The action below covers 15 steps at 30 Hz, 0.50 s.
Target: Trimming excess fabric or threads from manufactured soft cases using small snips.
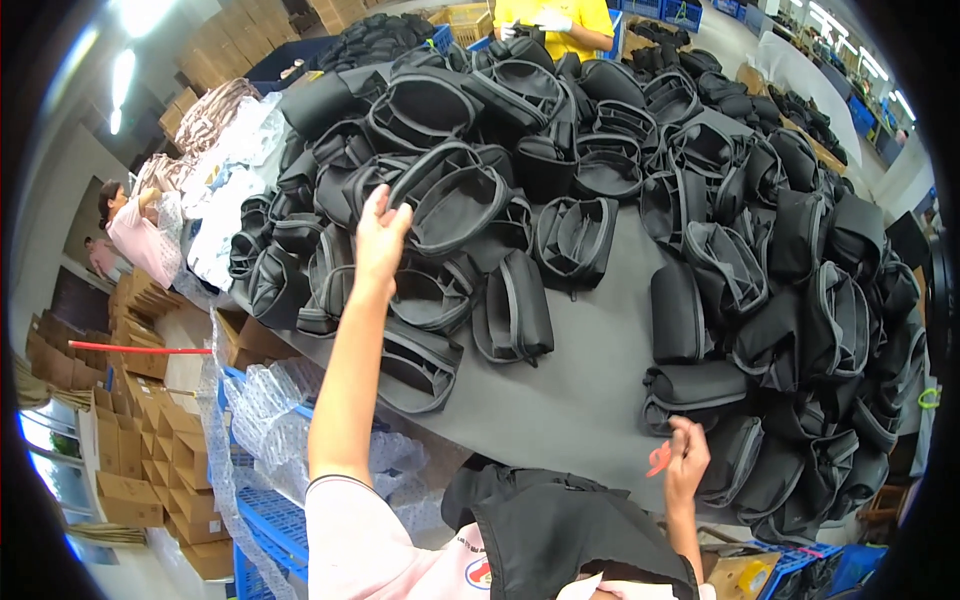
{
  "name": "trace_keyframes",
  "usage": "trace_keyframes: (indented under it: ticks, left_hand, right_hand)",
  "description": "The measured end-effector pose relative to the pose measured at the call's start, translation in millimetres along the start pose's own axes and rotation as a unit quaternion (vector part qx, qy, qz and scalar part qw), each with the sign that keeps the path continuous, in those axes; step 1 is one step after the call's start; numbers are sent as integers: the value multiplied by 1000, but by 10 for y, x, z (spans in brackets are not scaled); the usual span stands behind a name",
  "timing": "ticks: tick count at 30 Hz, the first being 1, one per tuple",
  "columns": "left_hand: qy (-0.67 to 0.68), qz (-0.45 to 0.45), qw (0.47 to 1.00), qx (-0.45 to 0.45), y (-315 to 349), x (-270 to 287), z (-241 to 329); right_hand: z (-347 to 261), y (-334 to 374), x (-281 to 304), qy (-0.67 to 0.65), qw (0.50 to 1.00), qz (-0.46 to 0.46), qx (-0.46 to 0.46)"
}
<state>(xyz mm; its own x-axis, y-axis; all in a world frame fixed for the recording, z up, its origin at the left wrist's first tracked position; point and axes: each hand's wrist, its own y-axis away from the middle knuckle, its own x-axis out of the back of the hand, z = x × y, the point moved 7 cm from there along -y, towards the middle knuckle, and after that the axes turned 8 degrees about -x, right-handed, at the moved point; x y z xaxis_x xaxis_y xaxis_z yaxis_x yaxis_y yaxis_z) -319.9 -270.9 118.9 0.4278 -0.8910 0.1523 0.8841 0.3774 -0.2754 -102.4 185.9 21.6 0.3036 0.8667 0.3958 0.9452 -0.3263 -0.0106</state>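
Note:
My left hand (pixel 381 240) reaches over the left heap, thumb and fingers closed at the edge of a black zip pouch (pixel 455 207). That pouch gapes open and is tilted, showing its dark grey lining. My right hand (pixel 688 458) is by the table's near edge, fingers curled around a small red looped thing (pixel 659 459) whose kind I cannot make out. Just beyond it lies a closed black pouch (pixel 700 384). Between the heaps stand an open pouch with inner dividers (pixel 577 240) and an upright black pouch (pixel 513 308).
Black pouches heap up on both sides of the grey table (pixel 590 350). Bubble wrap (pixel 275 410) hangs over a blue crate (pixel 270 525) at near left. Cardboard boxes (pixel 170 460) stack beyond. A person in yellow (pixel 575 25) stands across the table; another in pink (pixel 145 235) is far left.

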Motion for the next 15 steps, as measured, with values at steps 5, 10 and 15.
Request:
trace_keyframes:
  ticks: [5,10,15]
  left_hand:
    - [-28,-206,971,-117,1051,-878,81]
    - [-7,-417,903,-104,2024,-1884,-94]
    - [-12,-483,874,-56,2503,-2242,-288]
  right_hand:
    - [144,-273,298,261,961,91,31]
    - [421,-373,222,257,966,28,-5]
    - [520,-543,158,12,999,-3,-50]
